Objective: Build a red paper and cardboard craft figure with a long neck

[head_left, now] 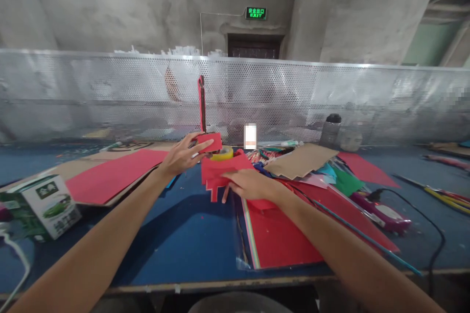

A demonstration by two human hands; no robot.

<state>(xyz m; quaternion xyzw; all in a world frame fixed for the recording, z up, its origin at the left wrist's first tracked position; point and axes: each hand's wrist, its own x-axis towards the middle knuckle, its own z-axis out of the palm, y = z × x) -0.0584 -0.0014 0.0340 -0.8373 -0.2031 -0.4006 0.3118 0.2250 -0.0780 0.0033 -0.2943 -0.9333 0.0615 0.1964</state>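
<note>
My left hand (pixel 182 156) reaches forward and pinches a small red paper piece (pixel 212 141) between thumb and fingers, just left of a yellow tape roll (pixel 223 153). My right hand (pixel 248 184) lies on a cut red paper shape (pixel 219 169), fingers curled over its edge and gripping it against the blue table (pixel 176 234). A tall red strip (pixel 201 102) stands upright behind the small piece. Under my right forearm lies a stack of red and coloured sheets (pixel 279 234).
A large red sheet on cardboard (pixel 110 178) lies to the left, beside a white and green box (pixel 49 205). Brown cardboard (pixel 301 159), coloured scraps, a purple glue gun (pixel 382 212) with black cord, and a dark jar (pixel 330 131) sit right. A perforated metal screen (pixel 110 93) backs the table.
</note>
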